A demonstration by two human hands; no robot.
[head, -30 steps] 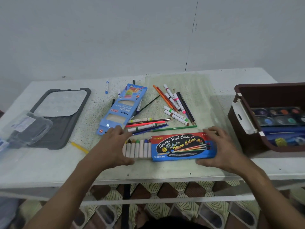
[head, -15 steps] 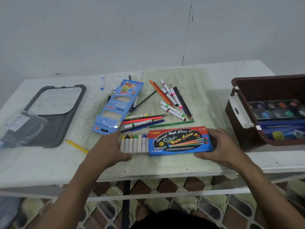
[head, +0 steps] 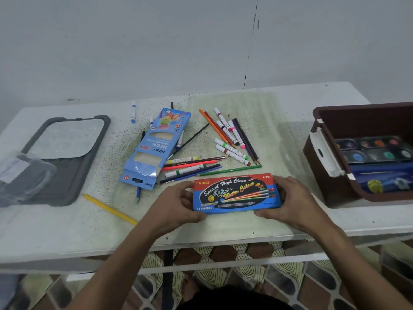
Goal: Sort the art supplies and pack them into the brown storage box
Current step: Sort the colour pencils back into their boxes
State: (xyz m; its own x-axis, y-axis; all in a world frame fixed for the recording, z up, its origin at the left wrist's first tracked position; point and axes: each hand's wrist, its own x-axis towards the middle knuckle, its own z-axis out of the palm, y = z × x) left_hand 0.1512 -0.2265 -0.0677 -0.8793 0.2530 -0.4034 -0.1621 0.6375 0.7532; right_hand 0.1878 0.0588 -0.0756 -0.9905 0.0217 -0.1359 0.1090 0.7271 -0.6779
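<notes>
A red and blue water colour pen box (head: 237, 193) lies near the table's front edge, closed, with no pens sticking out. My left hand (head: 176, 204) grips its left end and my right hand (head: 290, 200) grips its right end. Behind it lie loose coloured pencils and markers (head: 228, 139) and a light blue neon pencil box (head: 156, 148). The brown storage box (head: 321, 162) stands open at the right, with a paint palette (head: 375, 148) and a blue item inside.
A grey tray (head: 64, 162) with a clear plastic lid (head: 22, 175) sits at the left. A yellow pencil (head: 109, 209) lies near the front edge. A blue-capped marker (head: 133, 114) lies at the back. The table's front edge is just below my hands.
The row of pens that stuck out of the box's left end has slid fully inside. My left hand moved right up to the box's end. The right hand stayed on the other end.
</notes>
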